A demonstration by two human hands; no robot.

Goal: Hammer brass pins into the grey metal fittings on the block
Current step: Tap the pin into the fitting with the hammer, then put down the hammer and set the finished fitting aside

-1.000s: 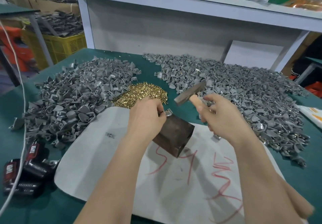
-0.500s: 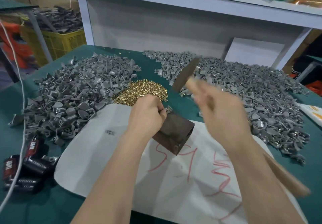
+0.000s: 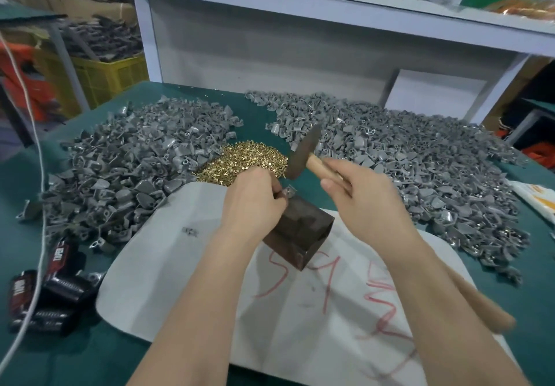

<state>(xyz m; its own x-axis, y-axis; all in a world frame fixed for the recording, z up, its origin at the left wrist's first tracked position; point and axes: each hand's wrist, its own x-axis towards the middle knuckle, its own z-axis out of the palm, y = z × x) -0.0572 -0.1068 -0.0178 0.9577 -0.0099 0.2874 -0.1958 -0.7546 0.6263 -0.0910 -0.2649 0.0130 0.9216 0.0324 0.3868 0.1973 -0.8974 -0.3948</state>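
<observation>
A dark metal block (image 3: 303, 232) stands on a white sheet (image 3: 180, 253) in the middle of the table. My left hand (image 3: 255, 202) pinches a small grey fitting (image 3: 290, 189) on the block's top far corner. My right hand (image 3: 363, 202) grips the wooden handle of a hammer (image 3: 303, 154), whose steel head hangs a little above and behind the fitting. A heap of brass pins (image 3: 249, 160) lies just beyond my left hand. Whether a pin sits in the fitting is hidden by my fingers.
Big piles of grey fittings lie at the left (image 3: 126, 169) and right (image 3: 420, 163) of the green table. Black cans (image 3: 51, 292) and a white cable (image 3: 36, 175) sit at the near left. A white shelf frame (image 3: 270, 1) rises behind, with a yellow crate (image 3: 102, 76) to its left.
The hammer rose high half a second ago and has come back down toward the fitting. My left hand stays on the fitting at the block.
</observation>
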